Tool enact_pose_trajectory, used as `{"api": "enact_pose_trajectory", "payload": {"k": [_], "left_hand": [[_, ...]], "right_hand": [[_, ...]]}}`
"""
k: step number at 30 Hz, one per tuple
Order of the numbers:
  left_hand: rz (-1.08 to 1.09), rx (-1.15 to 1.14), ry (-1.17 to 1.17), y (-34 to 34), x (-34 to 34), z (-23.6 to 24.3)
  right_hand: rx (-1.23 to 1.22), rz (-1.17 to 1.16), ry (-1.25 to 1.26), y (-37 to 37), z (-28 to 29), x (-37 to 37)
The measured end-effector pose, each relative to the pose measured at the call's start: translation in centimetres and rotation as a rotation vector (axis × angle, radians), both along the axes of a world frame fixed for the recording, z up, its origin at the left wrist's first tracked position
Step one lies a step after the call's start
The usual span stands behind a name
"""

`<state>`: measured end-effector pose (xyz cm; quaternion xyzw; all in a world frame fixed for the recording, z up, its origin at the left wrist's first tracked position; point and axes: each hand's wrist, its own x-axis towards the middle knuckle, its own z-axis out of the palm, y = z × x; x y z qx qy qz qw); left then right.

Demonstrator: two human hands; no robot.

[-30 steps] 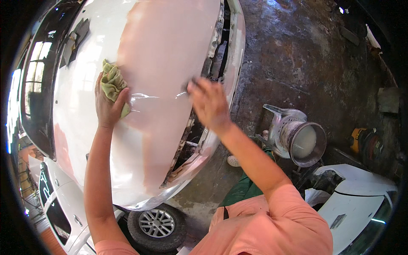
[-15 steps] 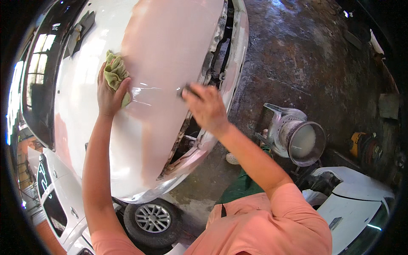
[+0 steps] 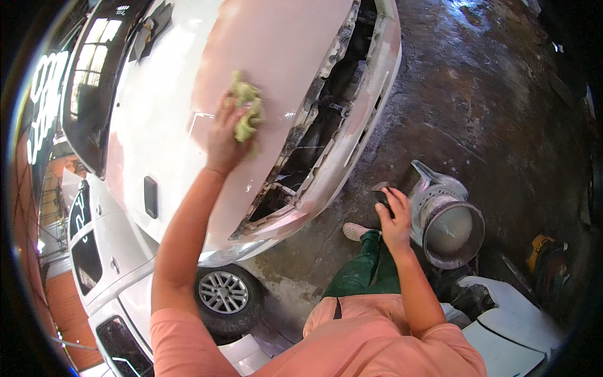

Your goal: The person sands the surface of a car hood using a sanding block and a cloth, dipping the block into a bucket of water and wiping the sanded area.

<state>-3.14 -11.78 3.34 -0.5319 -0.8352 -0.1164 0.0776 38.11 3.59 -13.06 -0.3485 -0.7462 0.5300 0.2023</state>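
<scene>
My left hand [image 3: 227, 139] is closed on a crumpled yellow-green cloth [image 3: 248, 110], pressed to the hood [image 3: 188, 69] of a white car. Cloth and fingers are slightly blurred. Pinkish sanded patches mark the white paint, and a wet sheen shows near the hand. Off the hood's front edge, my right hand [image 3: 397, 220] hangs over the floor beside a metal bucket [image 3: 429, 248]. Between its thumb and fingers is a small dark flat piece [image 3: 380, 186]; its exact kind is unclear. Whitish liquid fills the bucket's lower part.
A black block [image 3: 150, 196] rests on the hood's near side, and dark sheets [image 3: 151, 30] lie by the windshield. The car's front is an open gap [image 3: 320, 135] with rough edges. A wheel [image 3: 223, 293] stands at lower left; white body panels [image 3: 515, 314] lie lower right.
My left hand has slid the cloth rightward across the hood. My right hand has come off the hood, moving right and down toward the bucket with the dark piece. The view has shifted.
</scene>
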Motion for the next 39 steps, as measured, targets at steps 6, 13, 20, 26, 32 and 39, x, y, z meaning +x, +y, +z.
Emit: {"api": "enact_pose_trajectory", "payload": {"k": [6,13,20,26,32,39], "left_hand": [[-0.221,-0.227,0.101,6.2,7.7,-3.3],[-0.407,-0.142,-0.514,11.0,25.3,-13.9],[-0.623,-0.216,-0.759,18.4,47.6,-18.1],[-0.459,-0.761,-0.640,20.5,54.8,-29.4],[-0.536,-1.236,-0.873,17.3,56.3,-39.2],[-0.623,-0.417,-0.690,17.1,48.3,-22.3]], "right_hand": [[-0.115,-0.099,0.020,6.3,-0.8,4.7],[-0.239,-0.326,-0.124,11.8,-0.5,14.1],[-0.515,-0.589,-0.313,11.8,-5.2,26.3],[-0.301,-0.362,-0.697,11.4,-7.6,28.0],[-0.218,-0.242,-0.926,11.7,-10.8,23.9],[-0.364,-0.301,-0.761,9.6,-24.0,32.5]]}}
